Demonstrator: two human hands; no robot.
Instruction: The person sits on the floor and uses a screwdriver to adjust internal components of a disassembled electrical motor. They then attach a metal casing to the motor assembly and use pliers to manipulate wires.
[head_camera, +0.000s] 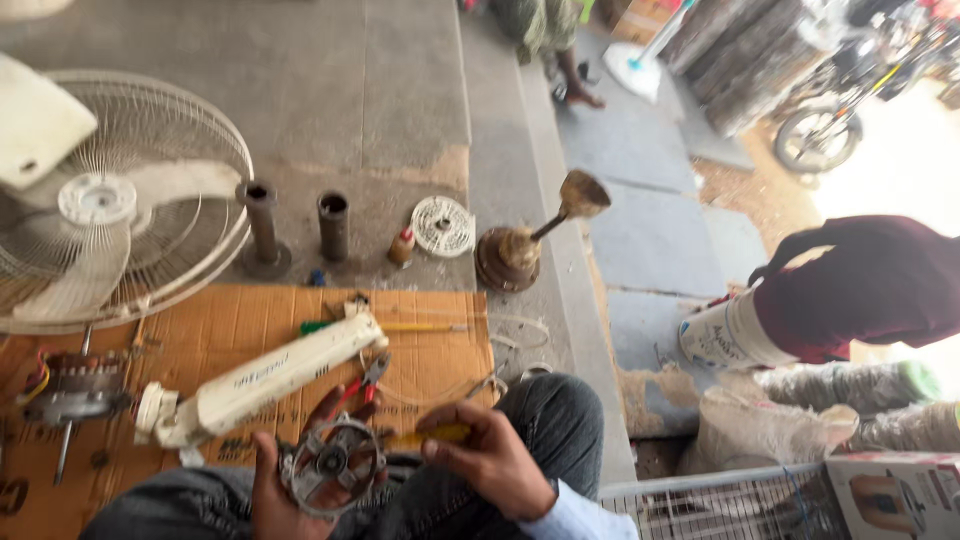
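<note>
My left hand (275, 490) fingers are clenched round the round metal motor housing (333, 462) on my lap; right hand (492, 458) grips a yellow-handled screwdriver (425, 437), long axis lying left-right, tip toward the housing just left of it, so right hand is nearer the tool. Farther out on the cardboard (230, 340): red pliers (368, 378), white fan neck casing (270, 378), then fan guard (120, 220) far left.

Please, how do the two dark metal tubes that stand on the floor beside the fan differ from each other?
The left tube is taller and thinner than the right tube. The left tube stands on a wide round base, while the right tube shows no such base. The left tube stands closer to the fan guard. Both are dark, upright and open at the top.
</note>
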